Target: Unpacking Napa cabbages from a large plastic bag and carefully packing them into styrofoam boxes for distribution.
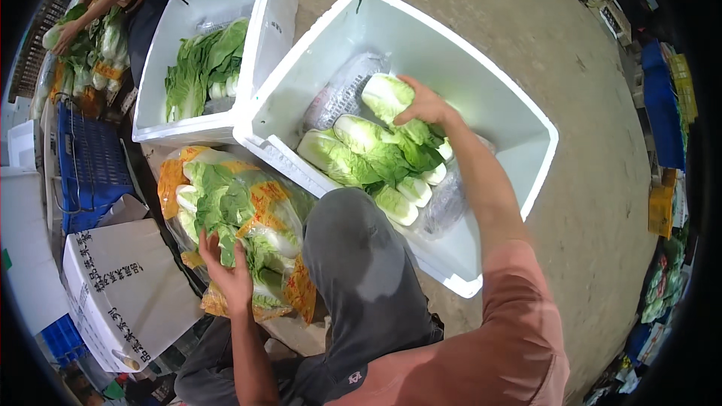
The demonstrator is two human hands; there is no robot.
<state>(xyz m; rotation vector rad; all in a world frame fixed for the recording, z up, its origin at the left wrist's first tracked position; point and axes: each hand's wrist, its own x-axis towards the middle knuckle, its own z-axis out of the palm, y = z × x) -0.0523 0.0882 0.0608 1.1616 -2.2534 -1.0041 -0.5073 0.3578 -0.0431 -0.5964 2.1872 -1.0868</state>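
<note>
My right hand (426, 104) reaches into a large white foam box (481, 64), its fingers closed round the side of a pale napa cabbage (384, 96). More napa cabbages (350, 149) lie beside and below it in the box, some with leafy green tops. Plastic-wrapped grey bundles (342, 95) rest against the box floor at both ends of the cabbages. My left hand (229, 277) is held with fingers apart and palm up, over the near side of a clear bag with orange print (263, 199). Napa cabbages (226, 199) show at the bag's opening.
A second foam box (263, 45) with leafy greens (207, 68) stands at the far left. Beyond it, a co-worker's hand (68, 36) handles bagged vegetables. A blue crate (94, 158) and a white carton (131, 293) stand on my left. My knee (350, 225) is between bag and box.
</note>
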